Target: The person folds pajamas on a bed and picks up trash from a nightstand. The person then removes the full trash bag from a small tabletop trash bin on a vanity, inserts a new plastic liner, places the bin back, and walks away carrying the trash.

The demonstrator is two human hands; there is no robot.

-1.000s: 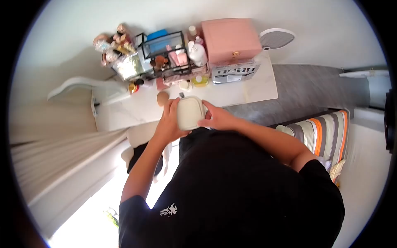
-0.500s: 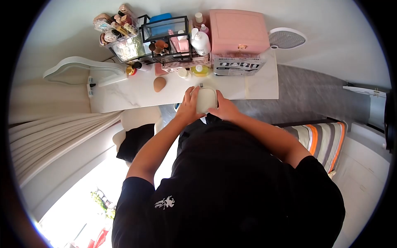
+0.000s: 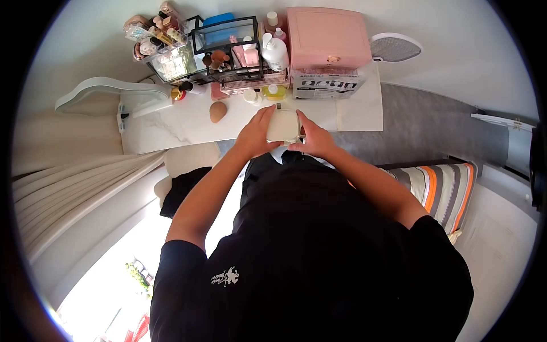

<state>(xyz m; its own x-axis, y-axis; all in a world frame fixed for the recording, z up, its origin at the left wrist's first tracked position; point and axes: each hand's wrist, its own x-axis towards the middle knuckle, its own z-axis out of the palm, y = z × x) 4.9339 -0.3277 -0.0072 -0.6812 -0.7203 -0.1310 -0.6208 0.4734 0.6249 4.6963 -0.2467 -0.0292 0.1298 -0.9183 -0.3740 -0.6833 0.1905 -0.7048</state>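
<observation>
Between my two hands is a small cream-coloured case with rounded corners, held at the front edge of the white marbled table. My left hand grips its left side, fingers at the upper corner and thumb at the lower edge. On the opposite side my right hand has its fingertips and thumb against the case. A small dark tab shows just beyond the case's far edge; whether it belongs to the case I cannot tell. A brown makeup sponge lies on the table left of my hands.
Along the back stand a pink box, a white pump bottle, a black-framed clear organizer and a cosmetics holder. A yellow bottle is nearer. A mirror is at left, a chair below the table.
The case is tilted differently, showing more of its smooth cream face, and my fingers have shifted along its sides. The whole view has moved slightly.
</observation>
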